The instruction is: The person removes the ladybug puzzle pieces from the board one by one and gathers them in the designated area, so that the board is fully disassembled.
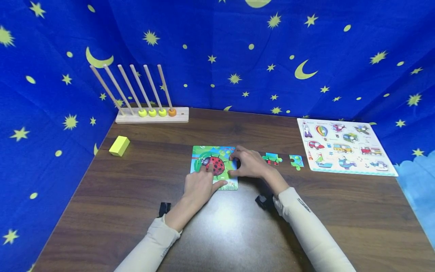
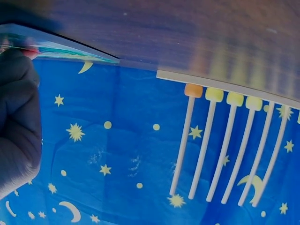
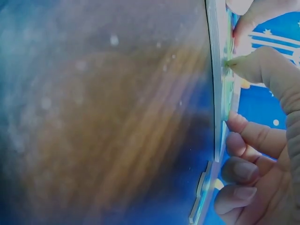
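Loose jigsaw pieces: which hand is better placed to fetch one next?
Probably the right hand: though both hands touch the ladybug puzzle, it's nearer the loose jigsaw pieces; the left hand is farther away.

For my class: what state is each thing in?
Ladybug puzzle: flat, face up; completeness hidden
Loose puzzle pieces: apart from the puzzle
Peg rack: upright, four pegs beaded, two bare
Yellow block: resting alone
Vehicle board: lying face up
Left grip: resting on the puzzle
Right grip: touching the puzzle's right side
Curtain: hanging
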The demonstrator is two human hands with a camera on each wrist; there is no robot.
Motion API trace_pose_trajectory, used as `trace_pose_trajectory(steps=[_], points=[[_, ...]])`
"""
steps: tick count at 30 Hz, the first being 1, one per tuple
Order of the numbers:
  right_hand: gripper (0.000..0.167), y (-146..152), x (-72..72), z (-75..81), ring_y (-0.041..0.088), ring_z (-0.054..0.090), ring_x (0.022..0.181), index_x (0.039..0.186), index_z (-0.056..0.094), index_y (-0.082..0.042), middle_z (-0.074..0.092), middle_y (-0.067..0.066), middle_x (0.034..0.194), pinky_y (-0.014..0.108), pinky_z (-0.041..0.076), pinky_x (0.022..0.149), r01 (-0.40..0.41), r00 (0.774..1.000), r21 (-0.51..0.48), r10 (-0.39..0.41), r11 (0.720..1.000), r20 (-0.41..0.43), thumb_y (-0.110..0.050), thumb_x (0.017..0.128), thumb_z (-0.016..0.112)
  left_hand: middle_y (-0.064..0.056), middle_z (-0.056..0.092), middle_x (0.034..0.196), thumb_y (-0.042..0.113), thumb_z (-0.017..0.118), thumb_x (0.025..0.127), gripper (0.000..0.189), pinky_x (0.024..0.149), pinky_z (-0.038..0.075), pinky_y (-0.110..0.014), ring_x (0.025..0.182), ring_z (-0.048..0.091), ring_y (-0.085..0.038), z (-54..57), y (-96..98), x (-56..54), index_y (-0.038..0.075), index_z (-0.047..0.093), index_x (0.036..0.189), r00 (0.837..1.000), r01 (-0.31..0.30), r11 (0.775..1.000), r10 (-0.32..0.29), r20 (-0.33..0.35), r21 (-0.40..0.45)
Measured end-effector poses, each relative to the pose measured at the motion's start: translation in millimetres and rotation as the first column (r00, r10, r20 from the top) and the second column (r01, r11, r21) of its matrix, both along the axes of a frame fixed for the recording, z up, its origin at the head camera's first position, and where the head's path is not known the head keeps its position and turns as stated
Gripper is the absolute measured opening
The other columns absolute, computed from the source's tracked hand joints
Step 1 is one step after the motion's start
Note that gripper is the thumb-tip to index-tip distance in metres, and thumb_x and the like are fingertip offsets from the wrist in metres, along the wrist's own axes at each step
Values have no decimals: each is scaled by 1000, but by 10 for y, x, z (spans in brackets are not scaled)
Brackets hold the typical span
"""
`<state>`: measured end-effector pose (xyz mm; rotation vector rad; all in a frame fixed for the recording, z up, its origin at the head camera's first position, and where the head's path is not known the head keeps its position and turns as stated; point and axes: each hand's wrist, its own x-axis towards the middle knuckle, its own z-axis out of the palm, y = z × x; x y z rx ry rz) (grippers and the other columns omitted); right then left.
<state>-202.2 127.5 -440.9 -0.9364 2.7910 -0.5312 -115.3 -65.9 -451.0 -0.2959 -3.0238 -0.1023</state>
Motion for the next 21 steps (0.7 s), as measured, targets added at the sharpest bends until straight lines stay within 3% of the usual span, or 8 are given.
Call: trace_pose_trajectory(steps=[7, 15, 21], points=[[44, 18, 5, -9, 15, 56, 83, 102, 71, -14, 59, -1, 101, 38, 50, 77, 28, 998, -57, -25, 998, 58, -46, 75, 82, -15, 70, 112, 73, 57, 84, 82, 41, 38, -30, 43, 47, -17, -8, -6, 8, 11, 62, 136, 1000, 5, 1000, -5, -5, -2], [57, -49, 37, 2, 17, 61, 95, 121, 68, -14, 60, 3, 117, 43, 53, 86, 6, 997, -100, 2, 995, 78, -48, 77, 82, -15, 70, 112, 72, 60, 83, 80, 43, 41, -33, 46, 54, -22, -7, -2, 5, 11, 63, 135, 1000, -5, 1000, 6, -13, 24], [54, -112, 33, -22, 14, 55, 82, 120, 69, -16, 57, 0, 106, 33, 49, 73, -10, 996, -99, 19, 995, 87, -44, 76, 84, -16, 71, 113, 72, 61, 82, 81, 41, 39, -32, 45, 52, -20, -17, -11, 9, 10, 64, 133, 999, 5, 999, -4, -38, 32]])
